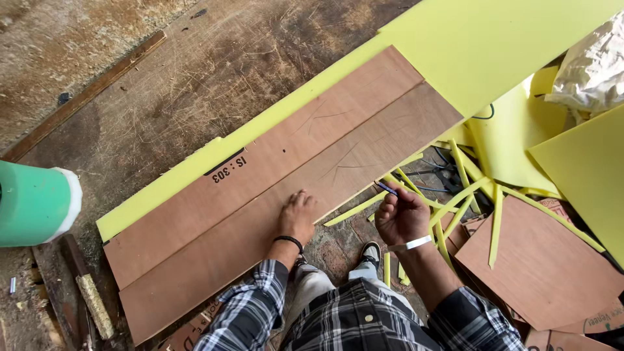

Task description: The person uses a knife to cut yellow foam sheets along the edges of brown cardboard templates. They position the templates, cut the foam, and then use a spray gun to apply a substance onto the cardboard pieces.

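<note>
I press my left hand flat on the near plywood strip lying over the yellow foam sheet, while my right hand, clenched on a blue pen, should mark steadily along its edge.

Even daylight throughout; soft shadow cast beneath right hand; yellow sheet above it brightly lit; focus sharp, slight edge distortion.

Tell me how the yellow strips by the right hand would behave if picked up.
The yellow strips look thin and narrow, so probably floppy and very light. They lie crisscrossed, so lifting one may drag others. Cut from the same yellow sheet, they likely bend rather than snap.
</note>
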